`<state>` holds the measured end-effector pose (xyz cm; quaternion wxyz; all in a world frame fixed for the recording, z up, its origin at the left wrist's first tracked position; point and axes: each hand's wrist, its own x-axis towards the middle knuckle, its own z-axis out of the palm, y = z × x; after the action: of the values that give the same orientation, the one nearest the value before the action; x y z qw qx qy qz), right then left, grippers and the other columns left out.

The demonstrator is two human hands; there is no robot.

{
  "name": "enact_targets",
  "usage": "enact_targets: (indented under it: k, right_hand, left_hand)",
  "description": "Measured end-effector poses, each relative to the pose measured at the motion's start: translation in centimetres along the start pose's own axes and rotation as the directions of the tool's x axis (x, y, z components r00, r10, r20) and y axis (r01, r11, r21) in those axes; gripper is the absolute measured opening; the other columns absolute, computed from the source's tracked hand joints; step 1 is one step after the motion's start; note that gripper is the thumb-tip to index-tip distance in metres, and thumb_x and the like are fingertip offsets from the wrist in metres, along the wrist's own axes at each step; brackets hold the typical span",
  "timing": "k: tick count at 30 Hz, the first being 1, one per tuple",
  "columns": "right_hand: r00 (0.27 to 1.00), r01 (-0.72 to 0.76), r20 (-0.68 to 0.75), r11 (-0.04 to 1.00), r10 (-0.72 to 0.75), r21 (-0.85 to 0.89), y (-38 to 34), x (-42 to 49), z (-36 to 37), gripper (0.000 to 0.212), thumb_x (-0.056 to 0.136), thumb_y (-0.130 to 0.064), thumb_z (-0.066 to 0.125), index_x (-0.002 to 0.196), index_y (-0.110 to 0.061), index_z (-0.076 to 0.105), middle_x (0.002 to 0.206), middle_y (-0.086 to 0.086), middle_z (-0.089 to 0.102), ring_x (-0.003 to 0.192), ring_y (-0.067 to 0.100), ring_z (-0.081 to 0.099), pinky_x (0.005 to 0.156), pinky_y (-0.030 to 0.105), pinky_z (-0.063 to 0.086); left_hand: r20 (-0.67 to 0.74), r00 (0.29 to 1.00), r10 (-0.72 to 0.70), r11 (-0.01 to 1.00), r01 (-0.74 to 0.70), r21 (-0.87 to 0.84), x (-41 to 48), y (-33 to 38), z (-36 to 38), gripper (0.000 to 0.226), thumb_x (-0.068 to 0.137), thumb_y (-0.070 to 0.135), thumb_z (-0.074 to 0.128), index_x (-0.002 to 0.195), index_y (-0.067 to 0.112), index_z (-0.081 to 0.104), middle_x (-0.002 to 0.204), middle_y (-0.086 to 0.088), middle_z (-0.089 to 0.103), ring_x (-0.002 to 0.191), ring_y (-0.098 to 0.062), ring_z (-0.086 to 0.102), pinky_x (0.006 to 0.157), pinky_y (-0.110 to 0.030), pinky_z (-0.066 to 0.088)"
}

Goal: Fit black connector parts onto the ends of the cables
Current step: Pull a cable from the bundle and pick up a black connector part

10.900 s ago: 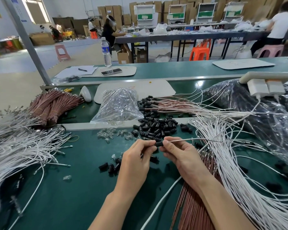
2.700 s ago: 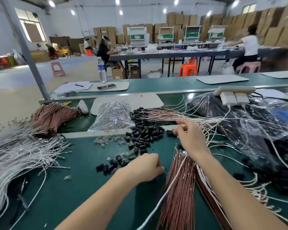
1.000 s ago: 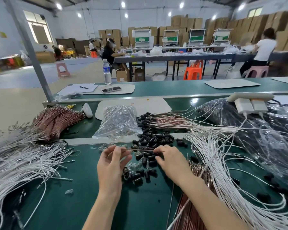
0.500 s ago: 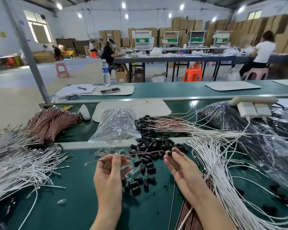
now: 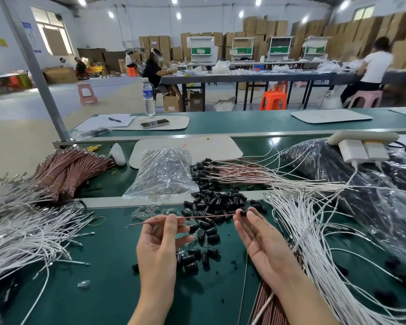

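Note:
My left hand (image 5: pixel 158 242) pinches a thin reddish-brown cable (image 5: pixel 204 217) near its left end and holds it level above the green bench. My right hand (image 5: pixel 261 240) is palm up, its fingertips pinching a black connector (image 5: pixel 243 213) at the cable's right end. Beneath and behind the cable lies a loose pile of black connectors (image 5: pixel 215 200), with more of them (image 5: pixel 192 259) between my wrists. Brown cables with connectors fitted (image 5: pixel 232 172) lie in a fan further back.
White cables spread out on the right (image 5: pixel 314 235) and on the left (image 5: pixel 21 233). A brown cable bundle (image 5: pixel 68 170) and a clear bag of small parts (image 5: pixel 162 174) sit behind. Dark plastic bags (image 5: pixel 361 184) and a power strip (image 5: pixel 361 140) fill the right. More brown cables (image 5: pixel 271 308) lie under my right forearm.
A second ago both hands were low over the connector pile. They have since lifted and spread apart, and the brown cable now stretches between them with the connector at its right end.

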<state>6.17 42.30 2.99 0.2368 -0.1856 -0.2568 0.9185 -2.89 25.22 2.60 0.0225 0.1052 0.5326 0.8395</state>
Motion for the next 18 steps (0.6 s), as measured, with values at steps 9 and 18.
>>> enact_targets:
  k: [9, 18]
  right_hand:
    - [0.996, -0.067, 0.063, 0.997, 0.064, 0.044, 0.1, -0.4, 0.1, 0.034, 0.086, -0.002, 0.067, 0.119, -0.002, 0.062, 0.116, 0.025, 0.071, 0.104, 0.031, 0.073, 0.073, 0.028, 0.062]
    - [0.981, -0.111, 0.158, 0.993, 0.116, -0.037, 1.1, -1.3, 1.1, 0.034, 0.085, -0.002, 0.065, 0.119, -0.002, 0.062, 0.119, 0.024, 0.070, 0.102, 0.031, 0.074, 0.078, 0.031, 0.063]
  left_hand:
    - [0.036, 0.999, -0.032, 0.999, 0.032, 0.003, -0.2, -0.1, 0.1, 0.025, 0.087, 0.030, 0.068, 0.100, 0.009, 0.061, 0.095, -0.013, 0.076, 0.083, -0.027, 0.074, 0.065, -0.029, 0.060]
    - [0.190, 0.977, -0.092, 0.996, 0.089, 0.025, -0.8, -0.2, 0.8, 0.026, 0.085, 0.020, 0.070, 0.102, 0.002, 0.064, 0.100, -0.013, 0.077, 0.087, -0.028, 0.075, 0.066, -0.029, 0.061]
